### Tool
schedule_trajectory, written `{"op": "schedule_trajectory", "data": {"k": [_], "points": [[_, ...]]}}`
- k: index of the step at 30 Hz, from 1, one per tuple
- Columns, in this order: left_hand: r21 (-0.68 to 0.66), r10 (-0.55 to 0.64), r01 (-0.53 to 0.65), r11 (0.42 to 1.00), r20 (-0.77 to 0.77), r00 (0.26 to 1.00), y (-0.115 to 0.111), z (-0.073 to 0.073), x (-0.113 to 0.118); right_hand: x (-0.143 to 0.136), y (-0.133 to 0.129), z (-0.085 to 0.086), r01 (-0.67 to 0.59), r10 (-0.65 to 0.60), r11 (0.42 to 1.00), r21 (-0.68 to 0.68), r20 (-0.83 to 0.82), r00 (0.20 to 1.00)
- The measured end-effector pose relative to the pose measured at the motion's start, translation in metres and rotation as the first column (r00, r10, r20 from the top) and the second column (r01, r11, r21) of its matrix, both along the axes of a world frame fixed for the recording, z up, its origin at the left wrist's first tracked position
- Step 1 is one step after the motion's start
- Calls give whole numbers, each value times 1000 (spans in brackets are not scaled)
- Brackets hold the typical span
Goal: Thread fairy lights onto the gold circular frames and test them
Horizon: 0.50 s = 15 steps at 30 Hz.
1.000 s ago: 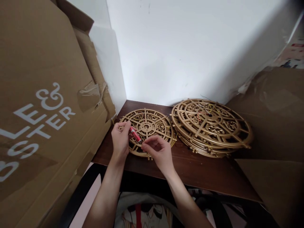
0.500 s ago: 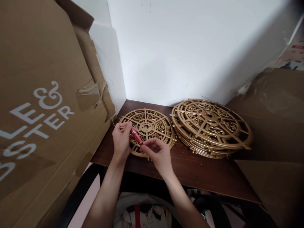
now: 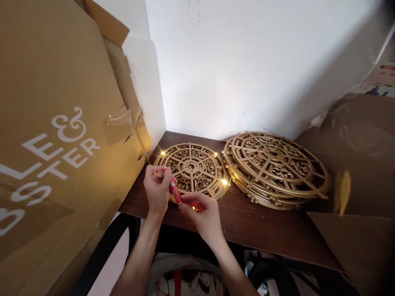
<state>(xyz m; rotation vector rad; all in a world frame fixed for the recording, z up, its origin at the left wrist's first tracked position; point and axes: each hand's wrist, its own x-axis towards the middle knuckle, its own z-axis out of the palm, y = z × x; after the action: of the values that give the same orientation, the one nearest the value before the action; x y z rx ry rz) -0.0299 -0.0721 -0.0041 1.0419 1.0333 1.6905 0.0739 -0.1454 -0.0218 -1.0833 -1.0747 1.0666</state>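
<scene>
Two red batteries (image 3: 175, 193), apparently lined up end to end, are pinched between my hands. Their upper left end is in the fingers of my left hand (image 3: 156, 187). At the lower right end, the thumb and fingers of my right hand (image 3: 202, 216) press against the tip; any wire there is too small to make out. Just beyond and below my hands a round gold openwork frame (image 3: 202, 164) lies flat. Small warm lights (image 3: 224, 182) glow around its rim, and another shines beside my right hand.
On the right, several similar gold frames (image 3: 274, 170) are stacked, with thin wires on top. They rest on a dark brown wooden surface (image 3: 247, 226) against a white wall (image 3: 228, 74). Large cardboard boxes stand at left (image 3: 92, 176) and right (image 3: 308, 148).
Small lights on the gold frame have come on, throwing a warm glow on the left box. My hands have moved slightly down, and the batteries are tilted more steeply.
</scene>
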Motion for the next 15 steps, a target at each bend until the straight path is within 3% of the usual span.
{"op": "schedule_trajectory", "data": {"k": [6, 15], "points": [[-1, -15, 15, 1000, 2, 1000, -4, -1, 0, 0, -2, -1, -23, 23, 998, -60, 3, 1000], [0, 42, -42, 999, -1, 999, -9, -1, -5, -3, -5, 0, -17, 11, 999, 46, 123, 992]]}}
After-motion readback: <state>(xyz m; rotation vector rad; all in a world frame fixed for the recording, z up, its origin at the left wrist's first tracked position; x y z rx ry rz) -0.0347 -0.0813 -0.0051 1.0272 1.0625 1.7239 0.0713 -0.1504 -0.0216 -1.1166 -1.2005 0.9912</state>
